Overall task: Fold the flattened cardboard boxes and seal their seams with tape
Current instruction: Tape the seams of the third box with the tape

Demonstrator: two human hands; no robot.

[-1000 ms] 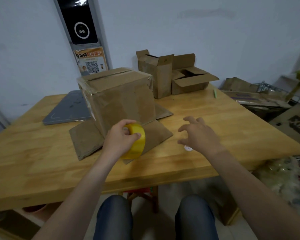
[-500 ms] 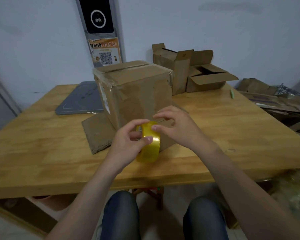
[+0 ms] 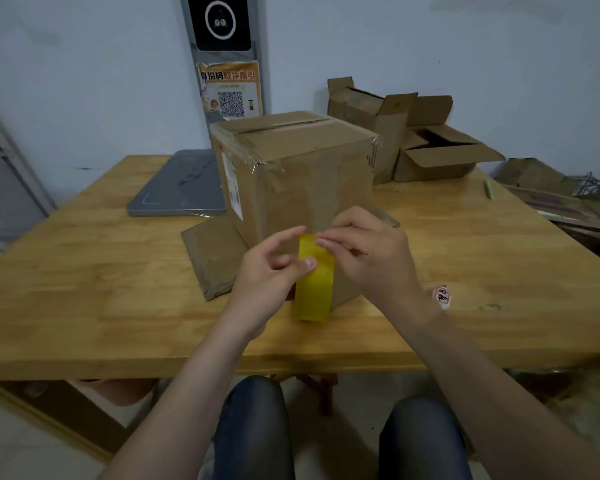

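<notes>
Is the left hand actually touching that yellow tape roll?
Touching. The head view shows the left hand gripping the yellow tape roll, its thumb pressed on the roll's outer face.

Behind the cardboard box (image 3: 302, 174), on the wall, we read 身份码取件指引 across the orange header of a poster (image 3: 230, 88), with a QR code (image 3: 230, 103) printed beneath; above it a black panel (image 3: 201, 32) bears a white ring logo with two small eyes. A white label (image 3: 234, 192) on the box's left face is too blurred for us to read, and right of the box a small round token (image 3: 442, 296) on the counter (image 3: 84, 289) carries red characters we cannot make out.
</notes>
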